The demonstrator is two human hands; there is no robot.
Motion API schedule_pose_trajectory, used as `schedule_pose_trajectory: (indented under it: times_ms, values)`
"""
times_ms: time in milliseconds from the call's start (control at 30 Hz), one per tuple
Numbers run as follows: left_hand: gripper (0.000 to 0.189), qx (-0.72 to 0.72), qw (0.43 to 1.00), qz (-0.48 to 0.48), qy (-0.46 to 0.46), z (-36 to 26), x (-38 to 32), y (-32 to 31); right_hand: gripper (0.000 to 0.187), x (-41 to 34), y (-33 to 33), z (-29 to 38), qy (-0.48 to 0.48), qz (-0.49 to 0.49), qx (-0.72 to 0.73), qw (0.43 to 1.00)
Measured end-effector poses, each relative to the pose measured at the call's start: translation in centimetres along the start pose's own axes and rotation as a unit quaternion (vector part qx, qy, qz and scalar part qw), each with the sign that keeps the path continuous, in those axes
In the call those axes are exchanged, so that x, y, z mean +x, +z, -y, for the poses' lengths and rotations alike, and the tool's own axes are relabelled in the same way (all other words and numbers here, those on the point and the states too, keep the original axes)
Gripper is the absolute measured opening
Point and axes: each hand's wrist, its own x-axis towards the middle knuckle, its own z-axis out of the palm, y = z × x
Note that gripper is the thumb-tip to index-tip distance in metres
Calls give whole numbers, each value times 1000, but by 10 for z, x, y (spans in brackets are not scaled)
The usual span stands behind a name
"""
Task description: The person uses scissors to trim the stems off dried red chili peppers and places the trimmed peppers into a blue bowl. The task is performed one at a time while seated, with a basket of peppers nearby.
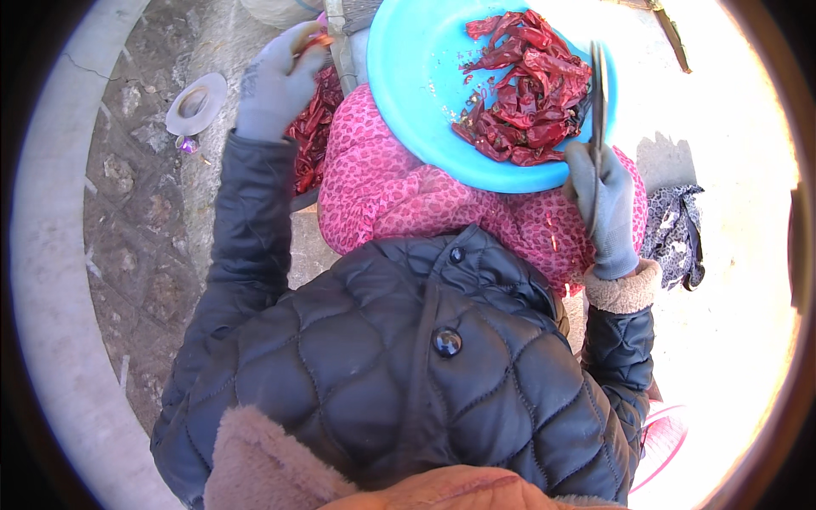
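Note:
My left hand (277, 86), in a grey work glove, is raised over a container of dried red chili peppers (312, 137). A small reddish piece, apparently a dried chili (319, 41), is pinched between its fingertips. My right hand (609, 204), gloved alike, grips metal scissors (598, 102) with the blades pointing away from me, by the basin's right rim. A light blue plastic basin (408, 83) rests on my lap, over pink leopard-print cloth (382, 191). Inside it, a heap of dried red chilies (529, 95) lies toward the right, with loose seeds on the basin's floor.
On the ground at left lie a whitish ring-shaped object (196, 104) and a small purple wrapper (187, 145). A grey patterned cloth (672, 236) is at my right. A pink mesh-like item (663, 440) sits lower right, and a stick (672, 38) lies beyond the basin.

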Motion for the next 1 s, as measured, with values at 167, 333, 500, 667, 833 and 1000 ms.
schedule_pose_trajectory:
  times_ms: [167,333,500,667,833,1000]
  values:
    - [31,88,977,129,145,-21,8,17,33,4,-9,-22,-41,1,21,999]
    - [20,50,882,431,185,-79,-9,106,29,3,-9,-21,-45,1,5,999]
    - [19,127,830,515,172,-68,3,147,36,2,-8,-19,-17,-12,51,998]
    - [17,157,808,541,173,-70,8,154,36,2,-9,-17,-17,-19,45,999]
    - [17,107,846,477,214,-62,2,153,32,3,-7,-21,-29,-12,48,998]
    - [18,-133,874,463,64,-87,11,111,24,-2,13,-11,-12,23,57,998]
